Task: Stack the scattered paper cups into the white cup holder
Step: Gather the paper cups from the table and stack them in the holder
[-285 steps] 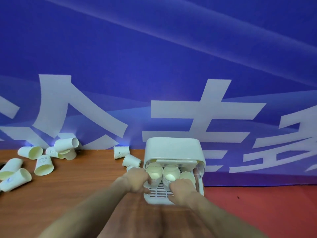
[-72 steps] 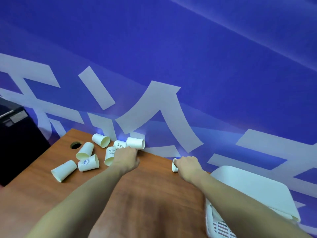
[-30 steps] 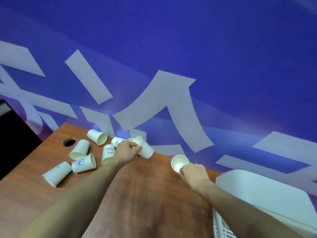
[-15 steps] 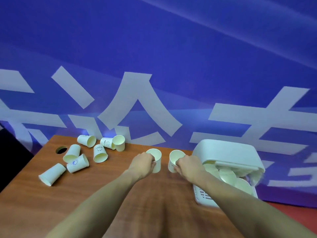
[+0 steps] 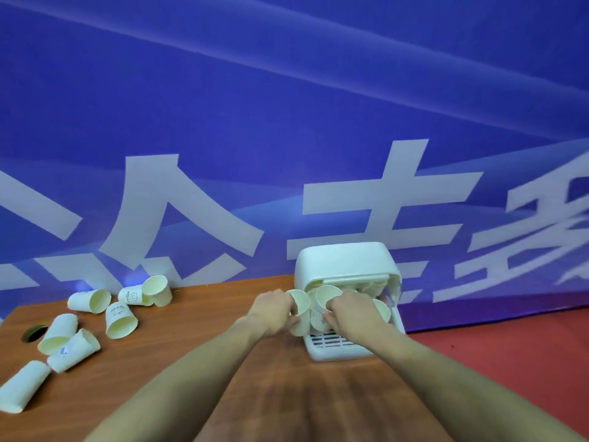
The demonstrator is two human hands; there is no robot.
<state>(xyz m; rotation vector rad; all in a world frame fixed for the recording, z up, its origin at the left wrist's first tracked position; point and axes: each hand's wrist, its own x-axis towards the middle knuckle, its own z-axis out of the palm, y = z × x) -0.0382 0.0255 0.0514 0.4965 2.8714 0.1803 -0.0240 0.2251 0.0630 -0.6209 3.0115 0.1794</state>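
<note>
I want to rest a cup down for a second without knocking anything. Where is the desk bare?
Bare wood lies between the scattered cups on the left and the left hand, and along the near edge of the desk beneath both forearms. It is crowded at the white cup holder, where the right hand also holds a cup.

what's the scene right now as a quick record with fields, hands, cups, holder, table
left hand: grips a paper cup at the holder's front left edge
right hand: grips a second cup at the holder's opening
cup holder: white, lid raised, cups already inside
loose cups: eight on the table's left part, most on their sides
table: brown wood, round hole near its left edge
backdrop: blue banner, white characters
</note>
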